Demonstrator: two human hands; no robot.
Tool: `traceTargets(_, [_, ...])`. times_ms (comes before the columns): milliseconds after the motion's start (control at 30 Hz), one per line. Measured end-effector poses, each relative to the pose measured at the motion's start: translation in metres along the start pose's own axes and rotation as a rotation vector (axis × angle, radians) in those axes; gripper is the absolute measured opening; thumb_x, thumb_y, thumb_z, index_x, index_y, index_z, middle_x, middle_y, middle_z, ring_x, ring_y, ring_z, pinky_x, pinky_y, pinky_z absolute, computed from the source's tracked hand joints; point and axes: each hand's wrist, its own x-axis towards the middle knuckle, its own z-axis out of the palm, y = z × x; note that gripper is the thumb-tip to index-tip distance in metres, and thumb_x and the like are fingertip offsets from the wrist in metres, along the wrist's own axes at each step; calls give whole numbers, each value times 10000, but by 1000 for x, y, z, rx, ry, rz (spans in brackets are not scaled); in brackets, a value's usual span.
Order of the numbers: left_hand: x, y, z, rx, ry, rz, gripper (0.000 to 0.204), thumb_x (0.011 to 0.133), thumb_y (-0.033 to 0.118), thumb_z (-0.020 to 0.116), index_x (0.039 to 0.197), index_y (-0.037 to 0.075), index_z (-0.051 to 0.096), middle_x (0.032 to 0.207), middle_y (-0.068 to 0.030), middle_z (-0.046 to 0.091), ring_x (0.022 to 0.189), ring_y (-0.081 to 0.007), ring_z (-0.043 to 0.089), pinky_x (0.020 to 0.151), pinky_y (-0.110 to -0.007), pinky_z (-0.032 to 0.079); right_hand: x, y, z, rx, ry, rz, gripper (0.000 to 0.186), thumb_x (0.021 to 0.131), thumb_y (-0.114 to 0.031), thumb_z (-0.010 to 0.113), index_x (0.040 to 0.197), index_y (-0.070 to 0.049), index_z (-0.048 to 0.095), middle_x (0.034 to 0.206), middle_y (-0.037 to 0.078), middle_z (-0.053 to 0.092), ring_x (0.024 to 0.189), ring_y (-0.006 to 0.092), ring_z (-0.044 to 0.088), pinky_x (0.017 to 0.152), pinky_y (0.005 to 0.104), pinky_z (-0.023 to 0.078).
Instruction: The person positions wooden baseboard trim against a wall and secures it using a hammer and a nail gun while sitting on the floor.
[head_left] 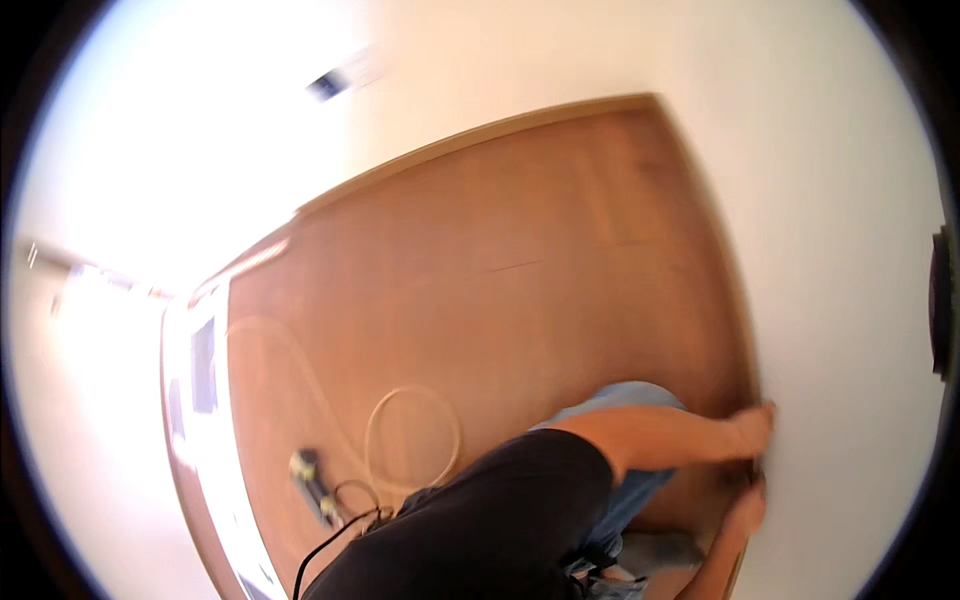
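Observation:
My left hand reaches across to the wall on the right. Its fingers are against the wooden baseboard at the wall's foot, or just over it. Nearer to me, my right hand is at the same edge. A small dark spot lies between the two hands, too blurred to name. Both hands look bent at the fingers, but blur hides whether they grip anything. My bent knee in blue jeans is under the left forearm.
A dark and yellow tool, like a nail gun, lies on the brown wooden floor to the left. A looped tan hose lies near it. Baseboard also runs along the far wall. A bright doorway opens at left.

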Motion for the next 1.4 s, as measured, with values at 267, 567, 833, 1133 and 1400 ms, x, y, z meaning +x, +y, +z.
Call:
traceTargets(267, [6, -1, 3, -109, -73, 6, 252, 957, 259, 627, 1125, 199, 804, 1155, -17, 765, 1121, -266, 678, 974, -489, 471, 11, 25, 8, 33, -18, -28, 402, 1055, -260, 506, 1409, -80, 566, 1138, 246, 726, 992, 423, 708, 842, 499, 563])
traceTargets(567, [67, 56, 89, -463, 69, -266, 321, 988, 276, 530, 1055, 158, 821, 1081, -18, 773, 1037, -245, 708, 904, -466, 523, 12, -9, 6, 84, -82, -171, 356, 1046, -261, 525, 1330, -56, 588, 1145, 231, 717, 994, 385, 708, 834, 491, 568])
traceTargets(833, [97, 32, 58, -461, 153, -130, 295, 971, 252, 548, 1033, 133, 812, 1060, -65, 774, 998, -262, 722, 884, -468, 546, 27, -25, 5, 65, -16, -231, 303, 1038, -229, 525, 1256, -39, 617, 1096, 211, 726, 944, 377, 714, 810, 495, 577])
traceTargets(1133, [18, 42, 3, -329, 75, -148, 267, 951, 224, 569, 1009, 106, 801, 1035, -118, 775, 954, -282, 738, 861, -472, 572, -26, 53, 17, -21, -2, -113, 252, 1028, -187, 524, 1161, -17, 654, 1032, 184, 738, 880, 366, 723, 780, 500, 588])
traceTargets(1400, [5, 6, -34, -37, -231, 58, 209, 946, 156, 590, 974, 110, 792, 1030, -114, 784, 962, -271, 758, 862, -447, 572, -35, -6, -40, -61, -131, 41, 327, 959, -145, 546, 1253, -13, 605, 879, 193, 761, 796, 352, 760, 665, 478, 615])
